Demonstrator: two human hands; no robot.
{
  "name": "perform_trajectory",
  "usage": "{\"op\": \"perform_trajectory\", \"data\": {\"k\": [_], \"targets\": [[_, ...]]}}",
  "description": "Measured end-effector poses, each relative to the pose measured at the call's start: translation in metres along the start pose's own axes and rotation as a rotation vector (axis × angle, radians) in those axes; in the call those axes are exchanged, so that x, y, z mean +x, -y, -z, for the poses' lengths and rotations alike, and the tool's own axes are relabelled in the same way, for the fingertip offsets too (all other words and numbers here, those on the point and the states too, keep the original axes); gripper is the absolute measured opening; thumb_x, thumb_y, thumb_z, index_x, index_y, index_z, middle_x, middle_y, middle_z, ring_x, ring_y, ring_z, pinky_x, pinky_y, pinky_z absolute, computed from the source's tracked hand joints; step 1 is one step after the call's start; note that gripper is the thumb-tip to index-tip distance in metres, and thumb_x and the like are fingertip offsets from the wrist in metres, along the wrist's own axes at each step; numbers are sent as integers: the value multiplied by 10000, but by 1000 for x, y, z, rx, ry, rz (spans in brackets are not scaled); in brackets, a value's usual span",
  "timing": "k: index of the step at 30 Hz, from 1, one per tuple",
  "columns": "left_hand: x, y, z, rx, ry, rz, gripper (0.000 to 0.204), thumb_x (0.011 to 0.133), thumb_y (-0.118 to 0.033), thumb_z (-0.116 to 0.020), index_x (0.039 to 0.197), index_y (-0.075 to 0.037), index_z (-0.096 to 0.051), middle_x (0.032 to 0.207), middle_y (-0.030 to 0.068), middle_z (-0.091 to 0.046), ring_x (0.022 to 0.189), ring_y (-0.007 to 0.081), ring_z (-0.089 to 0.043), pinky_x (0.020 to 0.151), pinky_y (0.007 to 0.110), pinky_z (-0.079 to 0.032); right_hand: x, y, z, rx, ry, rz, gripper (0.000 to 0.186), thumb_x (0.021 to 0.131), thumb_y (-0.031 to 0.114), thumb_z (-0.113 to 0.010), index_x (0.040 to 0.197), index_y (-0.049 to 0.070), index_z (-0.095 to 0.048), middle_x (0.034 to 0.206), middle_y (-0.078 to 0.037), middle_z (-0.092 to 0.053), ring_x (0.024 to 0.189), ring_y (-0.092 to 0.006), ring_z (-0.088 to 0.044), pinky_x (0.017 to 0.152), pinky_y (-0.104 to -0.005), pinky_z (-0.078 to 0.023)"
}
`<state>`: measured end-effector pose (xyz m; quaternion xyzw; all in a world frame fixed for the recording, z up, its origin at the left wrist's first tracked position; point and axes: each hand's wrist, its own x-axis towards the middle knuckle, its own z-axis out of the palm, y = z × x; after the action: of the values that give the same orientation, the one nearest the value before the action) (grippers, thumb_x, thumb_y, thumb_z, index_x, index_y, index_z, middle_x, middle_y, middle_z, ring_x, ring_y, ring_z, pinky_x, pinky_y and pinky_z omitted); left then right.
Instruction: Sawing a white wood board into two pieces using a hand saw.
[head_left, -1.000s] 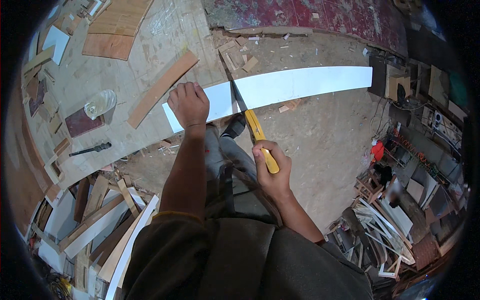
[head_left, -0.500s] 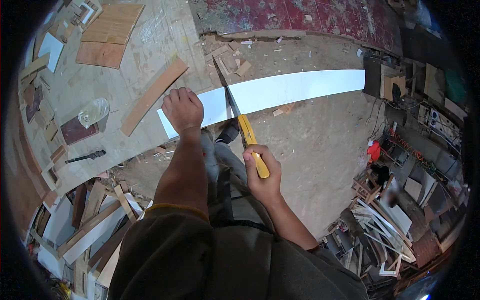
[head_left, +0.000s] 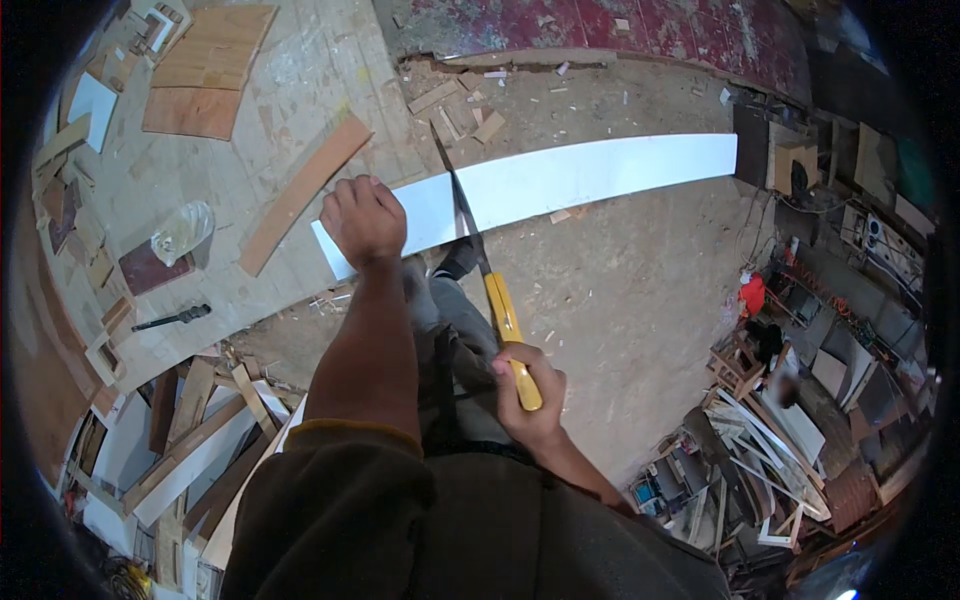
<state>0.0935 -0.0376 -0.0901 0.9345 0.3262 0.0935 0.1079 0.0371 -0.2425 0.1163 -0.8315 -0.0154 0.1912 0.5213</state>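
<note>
Head view, hand sawing at a bench edge. The white board (head_left: 600,168) lay with its left end on the bench (head_left: 320,65), the longer part reaching out to the right above the floor (head_left: 640,270). The left hand (head_left: 362,220) stood on the board near that end, knuckles up; its fingertips were hidden, so whether its grip was clenched or grasped the far edge could not be told. The right hand (head_left: 532,390) had its grip closed round the yellow handle (head_left: 506,315) of a handsaw (head_left: 479,245), whose blade crossed the board to the right of the left hand. The depth of any cut could not be made out. A dark shoe (head_left: 459,258) showed only in part beyond the board's near edge. On the bench lay a brown wooden strip (head_left: 305,195) and a black tool (head_left: 172,318) too small to identify. The sleeves and torso covered the lower middle, and the lens rim cut off the offcut pile (head_left: 195,440) at lower left.
</note>
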Motion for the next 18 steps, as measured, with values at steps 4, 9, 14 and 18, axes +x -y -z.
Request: {"op": "perform_trajectory", "data": {"k": [4,9,14,18], "targets": [[-1,7,-2,42,-44,7,165,950,-220,-545,895,-91,-633,952,107,-570,947,328,-546,855,478,-420,-1,-1,16,20,16,-121,64,937,31,-675,994,37,-647,799,-59,-676,668,-95,-627,625,-233,-481],[2,8,-2,27,-61,-15,177,958,-209,-538,924,-71,-644,951,119,-585,903,346,-554,809,499,-418,-18,-12,24,7,-23,-23,108,929,10,-665,1033,40,-676,828,-57,-701,735,-73,-650,667,-235,-508],[-14,9,2,32,-65,-60,168,956,-197,-539,919,-67,-640,946,123,-581,890,352,-546,795,493,-417,1,-17,3,6,-15,-52,104,921,22,-694,1022,29,-667,872,-95,-723,773,-106,-682,705,-251,-530],[-1,9,-1,7,-48,-16,181,962,-207,-529,936,-65,-639,955,125,-583,911,354,-552,808,494,-420,-18,-6,28,-4,41,-65,96,918,13,-691,1002,27,-648,866,-86,-715,757,-142,-698,694,-251,-525]]}}
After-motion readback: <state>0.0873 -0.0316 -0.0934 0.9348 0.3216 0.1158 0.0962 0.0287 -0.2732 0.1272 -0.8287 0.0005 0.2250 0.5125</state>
